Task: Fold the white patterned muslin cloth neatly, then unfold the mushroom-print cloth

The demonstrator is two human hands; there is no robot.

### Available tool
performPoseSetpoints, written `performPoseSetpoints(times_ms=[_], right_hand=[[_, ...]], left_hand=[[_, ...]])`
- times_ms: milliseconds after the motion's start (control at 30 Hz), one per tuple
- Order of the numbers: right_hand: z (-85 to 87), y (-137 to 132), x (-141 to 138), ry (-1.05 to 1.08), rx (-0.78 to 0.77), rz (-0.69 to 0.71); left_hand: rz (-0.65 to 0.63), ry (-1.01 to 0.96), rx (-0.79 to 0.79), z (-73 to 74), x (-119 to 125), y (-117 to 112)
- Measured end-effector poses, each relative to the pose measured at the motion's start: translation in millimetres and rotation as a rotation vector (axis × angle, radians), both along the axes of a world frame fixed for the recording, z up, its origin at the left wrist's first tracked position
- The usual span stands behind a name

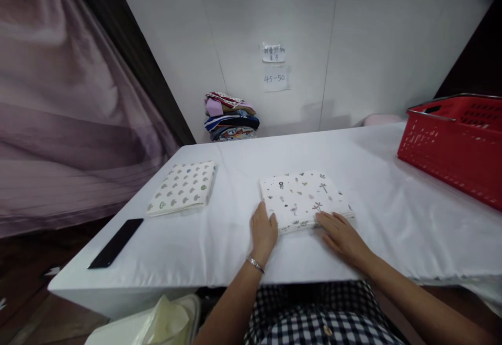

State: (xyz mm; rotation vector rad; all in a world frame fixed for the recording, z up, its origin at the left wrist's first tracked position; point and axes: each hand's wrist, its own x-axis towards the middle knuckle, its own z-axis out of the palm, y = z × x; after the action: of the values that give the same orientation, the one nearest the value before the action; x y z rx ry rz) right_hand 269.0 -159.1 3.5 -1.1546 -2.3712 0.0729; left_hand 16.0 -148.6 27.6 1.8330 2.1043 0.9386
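A folded white cloth (300, 198) printed with small palm trees, birds and leaves lies flat on the table in front of me. My left hand (264, 232) rests against its near left corner, fingers stretched along the side and thumb apart at the front edge. On the near right part of the cloth lie the outstretched fingers of my right hand (341, 238), flat and not gripping. Farther left is a second folded cloth (182, 187), white with a grey mushroom-like print; neither hand touches it.
A black phone-like slab (115, 243) lies near the left edge of the white-covered table (231, 204). At the right stands a red plastic basket (455, 149). Stacked fabrics (231, 117) sit beyond the far edge. Below the table, a pale bin (157, 324) holds a plastic bag.
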Motion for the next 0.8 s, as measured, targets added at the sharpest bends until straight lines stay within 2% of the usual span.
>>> performPoseSetpoints(times_ms=[100,167,267,333,600,667,733,800], right_hand=[[-1.8,-1.6,4.9,-0.002,0.02,-0.004],[-1.9,-1.7,3.3,0.017,0.029,-0.003],[-2.9,-0.7,1.6,0.053,0.033,0.002],[-4.6,-0.4,2.3,0.063,0.037,0.017],[-4.6,3.7,18.1,0.158,-0.043,0.006],[-2.1,13.5,29.7,0.244,-0.069,-0.072],[-0.3,28.0,42.9,0.342,-0.107,-0.206],[0.5,44.5,54.3,0.432,-0.224,-0.367]], left_hand=[[-0.051,0.199,0.059,6.2,8.0,-0.7],[-0.153,0.301,0.1,8.7,14.3,-2.6],[-0.319,0.382,0.083,6.2,19.3,-6.6],[-0.358,0.396,0.047,2.3,19.0,-8.9],[-0.341,0.252,0.014,-0.8,12.4,-8.8],[-0.287,0.173,0.02,-2.6,7.7,-5.2],[-0.191,0.099,0.036,-4.5,2.1,-0.4],[-0.094,0.024,0.019,-4.5,-3.1,4.9]])
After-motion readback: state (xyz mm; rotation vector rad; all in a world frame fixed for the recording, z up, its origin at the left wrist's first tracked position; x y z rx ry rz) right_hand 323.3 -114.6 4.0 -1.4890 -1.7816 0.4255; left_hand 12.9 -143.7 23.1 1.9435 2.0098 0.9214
